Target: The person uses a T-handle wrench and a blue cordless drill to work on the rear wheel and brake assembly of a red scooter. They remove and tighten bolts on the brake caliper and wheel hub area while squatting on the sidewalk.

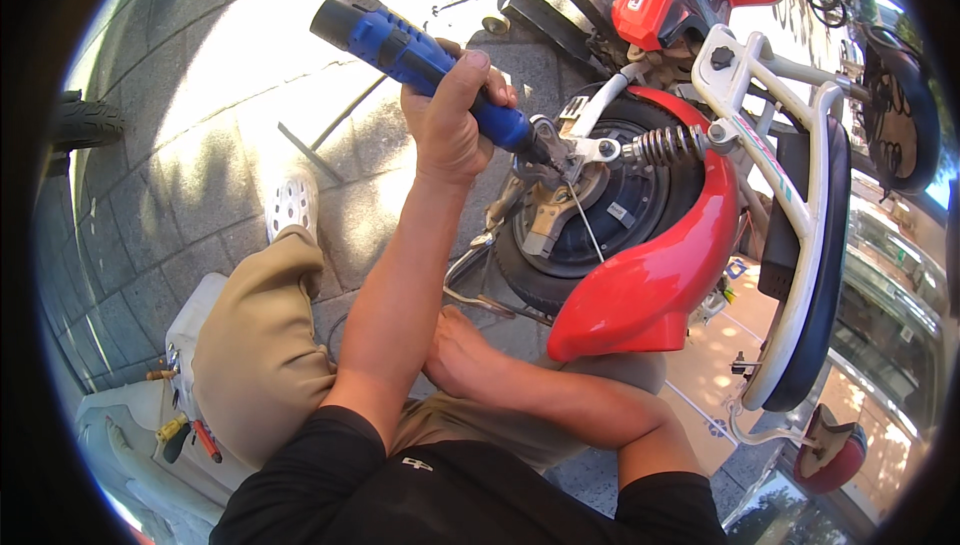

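My left hand [450,114] grips a blue and black cordless power tool [401,46], which looks like an in-line ratchet wrench. The tool's dark tip meets the metal bracket [559,155] near the axle of a hub-motor wheel [637,192]; the exact fastener is hidden. Below my left forearm is my right hand [459,350], bent at the wrist, its fingers mostly hidden. A thin spoke-like rod or cable [586,219] crosses the wheel from the bracket. Over the tyre curves a glossy red fender [645,275], and a coil-spring shock absorber [667,146] joins the axle area to the white frame [780,162].
A long black seat [814,267] runs along the frame at right. Red body panels [649,5] stand at the top. Flat cardboard [712,372] lies beyond the fender. Screwdrivers [172,429] sit by my left knee. A metal strip [309,153] lies on the paving; another tyre [86,125] shows at far left.
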{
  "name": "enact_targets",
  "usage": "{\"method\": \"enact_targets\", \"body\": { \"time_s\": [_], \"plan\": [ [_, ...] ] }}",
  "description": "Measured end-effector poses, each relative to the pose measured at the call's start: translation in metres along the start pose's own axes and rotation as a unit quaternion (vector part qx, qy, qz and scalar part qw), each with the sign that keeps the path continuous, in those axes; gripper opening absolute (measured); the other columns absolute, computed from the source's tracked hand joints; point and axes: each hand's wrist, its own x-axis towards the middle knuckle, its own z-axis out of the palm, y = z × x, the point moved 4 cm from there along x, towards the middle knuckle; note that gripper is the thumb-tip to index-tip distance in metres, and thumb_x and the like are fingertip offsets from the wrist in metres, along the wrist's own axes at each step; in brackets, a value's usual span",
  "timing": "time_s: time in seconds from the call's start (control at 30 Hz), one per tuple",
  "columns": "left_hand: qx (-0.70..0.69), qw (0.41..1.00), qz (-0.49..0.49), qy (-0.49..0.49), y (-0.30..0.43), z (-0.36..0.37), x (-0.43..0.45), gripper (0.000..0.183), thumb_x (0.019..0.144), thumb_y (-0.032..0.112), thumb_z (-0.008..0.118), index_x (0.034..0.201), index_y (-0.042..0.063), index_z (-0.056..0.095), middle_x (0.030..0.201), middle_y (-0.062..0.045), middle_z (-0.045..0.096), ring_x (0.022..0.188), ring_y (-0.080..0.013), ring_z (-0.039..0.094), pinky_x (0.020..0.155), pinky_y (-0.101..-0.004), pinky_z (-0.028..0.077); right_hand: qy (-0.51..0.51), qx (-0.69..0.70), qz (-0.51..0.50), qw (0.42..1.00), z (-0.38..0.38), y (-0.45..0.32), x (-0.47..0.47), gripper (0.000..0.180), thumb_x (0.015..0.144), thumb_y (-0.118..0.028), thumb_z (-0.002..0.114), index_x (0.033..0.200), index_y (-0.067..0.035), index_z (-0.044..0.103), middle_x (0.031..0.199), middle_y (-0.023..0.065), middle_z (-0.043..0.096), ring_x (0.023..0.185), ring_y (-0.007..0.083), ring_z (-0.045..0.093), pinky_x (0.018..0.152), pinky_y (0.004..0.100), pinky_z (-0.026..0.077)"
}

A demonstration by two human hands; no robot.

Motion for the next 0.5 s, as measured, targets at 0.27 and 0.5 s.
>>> {"method": "enact_targets", "body": {
  "time_s": [0.27, 0.5],
  "plan": [
    [-0.034, 0.998, -0.017, -0.052, -0.006, -0.005, 0.004, 0.016, 0.092, 0.013, 0.07, 0.09, 0.009, 0.054, 0.077, -0.004, 0.054, 0.069, -0.0178, 0.057, 0.067, -0.0406, 0.051, 0.035, 0.002, -0.031, 0.999, -0.006, -0.01, 0.001, 0.017, 0.089, -0.013, 0.06, 0.098, -0.008, 0.073, 0.099, 0.0135, 0.07, 0.095, 0.0298, 0.066, 0.08, 0.0437, 0.047],
    [-0.045, 0.999, -0.005, -0.024, -0.005, -0.008, 0.004, 0.023, 0.091, 0.012, 0.073, 0.102, 0.008, 0.054, 0.073, -0.007, 0.058, 0.064, -0.0198, 0.061, 0.064, -0.0412, 0.055, -0.103, -0.062, 0.017, 0.993, 0.01, 0.0, 0.002, 0.022, 0.089, -0.014, 0.062, 0.107, -0.005, 0.071, 0.106, 0.015, 0.071, 0.101, 0.0329, 0.066, 0.082, 0.0456, 0.049]
  ]
}}
